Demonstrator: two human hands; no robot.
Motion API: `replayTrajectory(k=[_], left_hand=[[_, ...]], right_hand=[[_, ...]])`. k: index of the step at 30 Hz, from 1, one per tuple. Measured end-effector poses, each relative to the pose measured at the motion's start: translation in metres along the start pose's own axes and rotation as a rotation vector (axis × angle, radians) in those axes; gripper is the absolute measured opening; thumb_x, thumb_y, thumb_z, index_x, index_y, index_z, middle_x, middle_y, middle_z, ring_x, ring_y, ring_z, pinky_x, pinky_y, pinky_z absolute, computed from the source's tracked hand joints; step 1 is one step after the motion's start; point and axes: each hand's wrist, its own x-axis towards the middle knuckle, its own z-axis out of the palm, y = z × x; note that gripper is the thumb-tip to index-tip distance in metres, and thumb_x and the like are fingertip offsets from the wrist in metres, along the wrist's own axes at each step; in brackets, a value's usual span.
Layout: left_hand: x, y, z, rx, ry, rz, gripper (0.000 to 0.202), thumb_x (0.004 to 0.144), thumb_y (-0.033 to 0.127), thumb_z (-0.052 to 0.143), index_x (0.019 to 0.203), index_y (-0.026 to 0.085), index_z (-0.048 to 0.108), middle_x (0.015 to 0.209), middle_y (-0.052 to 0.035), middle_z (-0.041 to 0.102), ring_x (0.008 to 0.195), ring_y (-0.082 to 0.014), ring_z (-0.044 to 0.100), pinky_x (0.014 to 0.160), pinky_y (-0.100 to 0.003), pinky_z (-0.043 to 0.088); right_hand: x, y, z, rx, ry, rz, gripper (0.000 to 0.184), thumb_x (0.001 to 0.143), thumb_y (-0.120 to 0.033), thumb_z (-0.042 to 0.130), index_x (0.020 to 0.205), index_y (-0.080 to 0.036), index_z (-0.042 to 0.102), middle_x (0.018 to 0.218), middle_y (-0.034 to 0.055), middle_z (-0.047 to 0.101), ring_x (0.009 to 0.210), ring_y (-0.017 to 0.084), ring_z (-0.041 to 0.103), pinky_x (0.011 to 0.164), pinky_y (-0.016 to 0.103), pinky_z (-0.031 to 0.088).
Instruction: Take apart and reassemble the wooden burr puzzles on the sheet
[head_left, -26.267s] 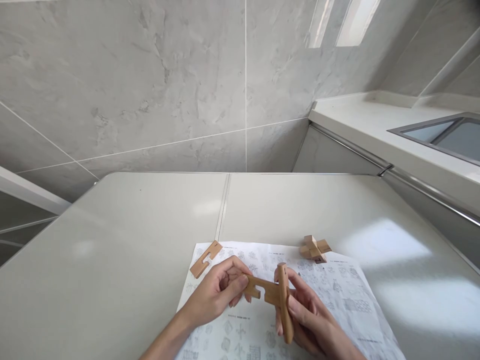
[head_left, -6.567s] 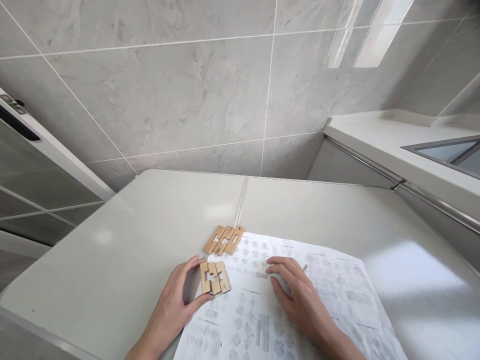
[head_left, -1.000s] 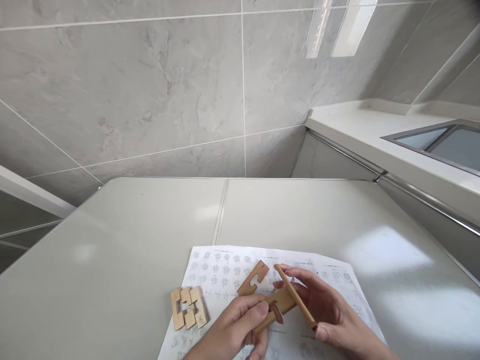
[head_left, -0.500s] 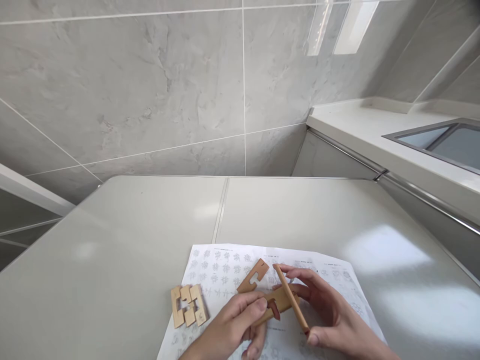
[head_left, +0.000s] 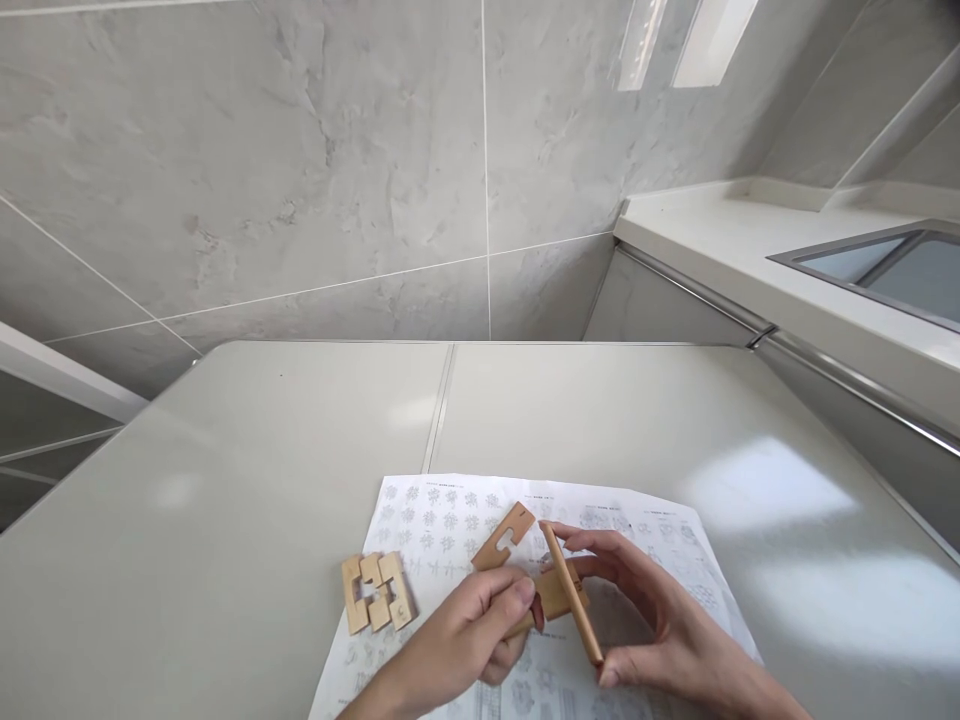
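My left hand (head_left: 469, 640) pinches one flat wooden puzzle piece (head_left: 553, 597) by its end. My right hand (head_left: 660, 630) grips a second flat wooden piece (head_left: 571, 594) edge-on, between thumb and fingers; the two pieces cross each other above a printed instruction sheet (head_left: 442, 520). A third slotted wooden piece (head_left: 504, 536) lies flat on the sheet just beyond my left fingers. Three notched wooden pieces (head_left: 376, 592) lie side by side on the table (head_left: 262, 460), at the sheet's left edge.
A grey tiled wall (head_left: 300, 160) rises behind the table. To the right runs a white counter (head_left: 750, 260) with a recessed sink (head_left: 892, 270). A seam (head_left: 439, 410) splits the table top down its middle.
The piece in my right hand has turned more upright and slid closer to my left hand's piece. The loose pieces on the sheet and table have not moved.
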Motion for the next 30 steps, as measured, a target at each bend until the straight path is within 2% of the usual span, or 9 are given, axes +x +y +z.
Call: replayTrajectory(k=[6,10,15,19,23,27,30], left_hand=[[0.0,0.002,0.0,0.117,-0.02,0.016,0.054,0.106,0.071,0.055,0.084,0.022,0.047,0.058,0.0121,0.033,0.047,-0.0071,0.024,0.048,-0.025,0.022],[0.0,0.002,0.004,0.123,-0.003,0.012,0.055,0.104,0.074,0.057,0.085,0.022,0.048,0.058,0.0119,0.033,0.048,-0.0074,0.024,0.049,-0.025,0.022],[0.001,-0.001,0.01,0.082,0.029,0.015,0.057,0.1,0.077,0.059,0.098,0.02,0.057,0.06,0.0121,0.032,0.05,-0.0083,0.024,0.05,-0.026,0.02],[0.002,-0.001,0.012,0.035,0.022,0.002,0.055,0.101,0.075,0.061,0.095,0.02,0.056,0.06,0.0127,0.03,0.049,-0.0075,0.021,0.049,-0.026,0.017],[0.003,0.001,0.014,0.011,0.046,0.026,0.053,0.1,0.073,0.064,0.091,0.021,0.053,0.058,0.0134,0.029,0.048,-0.0072,0.018,0.047,-0.026,0.014],[0.004,0.001,0.016,0.031,0.078,0.037,0.054,0.099,0.073,0.065,0.088,0.021,0.054,0.056,0.0133,0.029,0.047,-0.0071,0.019,0.047,-0.027,0.014],[0.004,0.0,0.016,0.023,0.086,0.033,0.056,0.098,0.074,0.066,0.086,0.021,0.054,0.056,0.0129,0.03,0.048,-0.007,0.019,0.047,-0.027,0.014]], right_hand=[[-0.002,-0.004,-0.004,-0.019,-0.058,0.044,0.089,0.075,-0.063,0.097,0.151,-0.036,0.059,0.158,0.0155,0.063,0.142,0.042,0.062,0.124,0.064,0.042],[-0.002,-0.006,0.0,-0.056,-0.061,0.028,0.088,0.078,-0.058,0.098,0.153,-0.037,0.056,0.146,0.0131,0.07,0.144,0.041,0.06,0.125,0.063,0.04],[-0.002,-0.004,0.012,-0.062,-0.047,0.041,0.085,0.078,-0.037,0.099,0.152,-0.035,0.056,0.152,0.0127,0.064,0.147,0.041,0.055,0.122,0.058,0.045],[-0.002,-0.003,0.017,-0.07,-0.05,0.031,0.093,0.077,-0.016,0.088,0.158,-0.037,0.045,0.15,0.0103,0.063,0.145,0.037,0.057,0.122,0.056,0.045],[-0.002,-0.003,0.02,-0.101,-0.04,0.002,0.102,0.072,-0.004,0.074,0.161,-0.038,0.038,0.154,0.0104,0.061,0.144,0.036,0.058,0.119,0.055,0.049],[-0.002,-0.003,0.02,-0.055,-0.044,0.016,0.102,0.069,-0.003,0.067,0.16,-0.038,0.037,0.143,0.0084,0.067,0.131,0.033,0.067,0.115,0.056,0.05],[-0.002,-0.002,0.019,-0.011,-0.056,0.029,0.098,0.071,-0.007,0.069,0.159,-0.037,0.039,0.143,0.0085,0.067,0.131,0.033,0.067,0.116,0.056,0.048]])
